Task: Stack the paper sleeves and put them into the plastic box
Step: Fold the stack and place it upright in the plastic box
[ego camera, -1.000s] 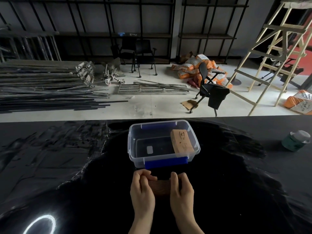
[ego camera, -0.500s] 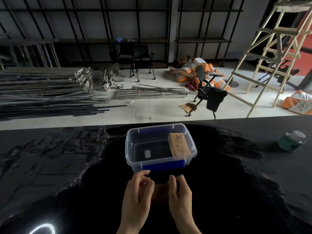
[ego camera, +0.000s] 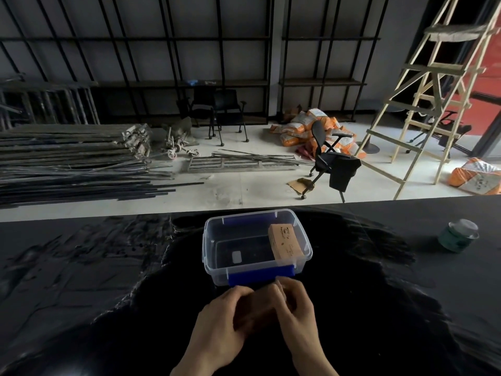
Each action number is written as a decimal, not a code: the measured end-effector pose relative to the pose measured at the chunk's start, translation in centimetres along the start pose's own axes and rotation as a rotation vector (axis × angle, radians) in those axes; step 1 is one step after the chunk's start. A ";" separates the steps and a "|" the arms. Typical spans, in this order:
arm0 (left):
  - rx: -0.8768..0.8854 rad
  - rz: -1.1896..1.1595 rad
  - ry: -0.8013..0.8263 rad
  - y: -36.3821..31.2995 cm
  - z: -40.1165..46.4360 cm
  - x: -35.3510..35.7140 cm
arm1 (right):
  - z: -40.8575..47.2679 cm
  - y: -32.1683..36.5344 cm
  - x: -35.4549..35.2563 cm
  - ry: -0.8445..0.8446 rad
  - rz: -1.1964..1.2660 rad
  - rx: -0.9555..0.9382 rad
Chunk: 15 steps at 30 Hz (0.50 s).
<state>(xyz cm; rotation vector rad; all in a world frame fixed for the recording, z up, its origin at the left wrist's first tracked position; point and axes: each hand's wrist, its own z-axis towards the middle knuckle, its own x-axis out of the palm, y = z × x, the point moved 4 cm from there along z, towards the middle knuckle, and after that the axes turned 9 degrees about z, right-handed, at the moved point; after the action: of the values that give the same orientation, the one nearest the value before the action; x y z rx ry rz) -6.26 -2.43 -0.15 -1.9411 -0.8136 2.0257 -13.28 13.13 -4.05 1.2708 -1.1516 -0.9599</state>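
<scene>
Hands meet just in front of the box [ego camera: 257, 263] on the table [ego camera: 379, 308] — left hand [ego camera: 219, 321] and right hand [ego camera: 295, 310] both have fingers closed on a small stack of sleeves [ego camera: 257, 312]. Another stack [ego camera: 284, 244] stands inside at the right. Squaring looks finished — next, lift over the near rim into the free space.

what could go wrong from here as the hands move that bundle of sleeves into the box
1. The left hand and right hand pinch the paper sleeves only from the sides; the bundle might fan out when lifted.
2. The hands sit right against the plastic box, so the bundle may clip its near rim and push the light box away.
3. A stack of sleeves leans inside at the right; a drop-in there might topple it.
</scene>
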 end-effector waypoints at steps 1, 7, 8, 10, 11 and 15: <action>-0.013 -0.140 -0.057 0.2 -0.2 -0.3 | 0.0 0.5 -0.3 0.022 0.066 0.027; -0.225 -0.747 -0.176 -0.6 -0.6 -1.3 | -0.2 4.0 0.6 0.268 0.223 0.036; -0.231 -0.779 -0.184 -0.9 -0.5 -1.4 | -0.1 4.4 0.7 0.267 0.224 0.020; -0.235 -0.815 -0.179 -1.3 -0.6 -1.6 | 0.1 5.1 0.9 0.257 0.217 -0.005; -0.237 -0.822 -0.166 -1.4 -0.6 -1.8 | 0.1 5.5 1.0 0.251 0.207 -0.012; -0.271 -0.904 -0.077 -1.6 -0.4 -2.6 | 0.2 6.2 1.4 0.241 0.168 -0.009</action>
<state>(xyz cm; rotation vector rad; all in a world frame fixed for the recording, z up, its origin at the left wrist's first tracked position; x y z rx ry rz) -5.90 -2.38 2.90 -1.2095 -1.6661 1.4694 -13.62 12.27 2.27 1.2246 -1.0449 -0.6671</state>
